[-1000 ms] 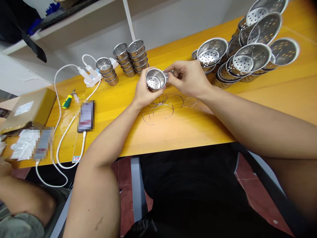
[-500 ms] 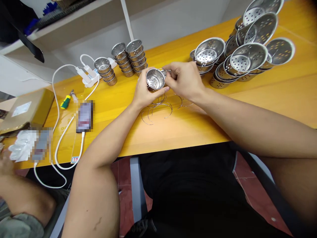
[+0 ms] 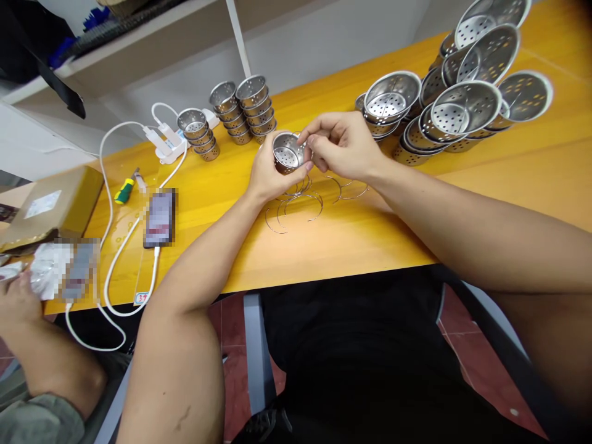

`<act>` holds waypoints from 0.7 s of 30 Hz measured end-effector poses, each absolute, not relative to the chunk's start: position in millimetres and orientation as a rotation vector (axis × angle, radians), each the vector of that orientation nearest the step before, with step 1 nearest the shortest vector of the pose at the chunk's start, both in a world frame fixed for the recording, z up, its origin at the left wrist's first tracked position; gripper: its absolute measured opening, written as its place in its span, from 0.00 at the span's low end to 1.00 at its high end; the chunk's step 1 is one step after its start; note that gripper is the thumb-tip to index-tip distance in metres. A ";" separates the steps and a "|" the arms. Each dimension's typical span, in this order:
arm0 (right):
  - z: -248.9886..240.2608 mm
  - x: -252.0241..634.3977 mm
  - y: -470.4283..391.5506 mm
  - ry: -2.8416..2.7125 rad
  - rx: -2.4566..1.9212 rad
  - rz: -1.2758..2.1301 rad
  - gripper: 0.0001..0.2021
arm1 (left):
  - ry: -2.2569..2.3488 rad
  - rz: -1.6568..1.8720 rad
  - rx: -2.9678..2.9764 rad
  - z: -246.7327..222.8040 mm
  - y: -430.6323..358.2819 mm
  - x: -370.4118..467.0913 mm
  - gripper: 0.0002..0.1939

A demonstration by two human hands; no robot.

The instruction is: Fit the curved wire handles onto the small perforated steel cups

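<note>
Left hand (image 3: 269, 174) — curled around a round, silver, perforated metal cup (image 3: 287, 155). Right hand (image 3: 348, 145) — thumb and forefinger close together at its rim; whether they pinch it cannot be told.

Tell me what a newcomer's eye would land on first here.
Probably the shiny, perforated metal cups stacked at the far right of the yellow table. Next, near the middle, comes the single perforated cup held in the left grip, with the right grip at its right side. Thin curved wires lie on the table just nearer the viewer.
</note>
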State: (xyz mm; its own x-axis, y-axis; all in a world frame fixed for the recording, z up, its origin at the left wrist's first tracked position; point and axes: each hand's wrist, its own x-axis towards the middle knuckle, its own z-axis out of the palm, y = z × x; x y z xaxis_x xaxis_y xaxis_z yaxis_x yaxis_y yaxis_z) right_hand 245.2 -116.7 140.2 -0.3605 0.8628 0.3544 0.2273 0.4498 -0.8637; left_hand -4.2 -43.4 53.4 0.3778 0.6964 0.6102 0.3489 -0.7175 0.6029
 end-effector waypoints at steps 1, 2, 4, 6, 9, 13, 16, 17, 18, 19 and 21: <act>143.4 247.6 -117.0 -1.844 -0.882 0.997 0.26 | 0.903 1.272 2.265 53.5 -43.3 -4.6 0.52; 145.8 250.5 -116.6 -1.861 -0.837 1.051 0.26 | 0.897 1.267 2.262 53.1 -42.8 -5.1 0.52; 147.7 257.0 -113.5 -1.914 -0.756 1.103 0.29 | 0.878 1.246 2.263 50.5 -40.9 -6.2 0.52; 146.6 263.9 -108.3 -1.980 -0.698 1.114 0.33 | 0.842 1.223 2.271 46.7 -38.5 -6.9 0.51; 142.5 271.6 -100.0 -2.029 -0.644 1.152 0.35 | 0.778 1.215 2.289 42.4 -36.3 -7.3 0.51; 135.7 272.9 -92.6 -1.960 -0.569 1.183 0.30 | 0.762 1.196 2.324 45.0 -38.8 -8.3 0.52; 130.5 269.3 -90.4 -1.889 -0.499 1.207 0.26 | 0.804 1.158 2.347 49.4 -42.6 -8.2 0.56; 129.2 267.9 -90.4 -1.874 -0.494 1.220 0.26 | 0.827 1.150 2.352 50.4 -43.5 -7.9 0.56; 128.1 266.6 -90.7 -1.864 -0.497 1.233 0.27 | 0.850 1.149 2.355 51.0 -44.1 -7.4 0.56; 127.3 265.4 -91.4 -1.857 -0.506 1.246 0.28 | 0.870 1.150 2.359 51.2 -44.5 -6.9 0.55; 126.6 263.5 -93.7 -1.847 -0.533 1.264 0.29 | 0.894 1.151 2.371 51.5 -44.8 -6.0 0.51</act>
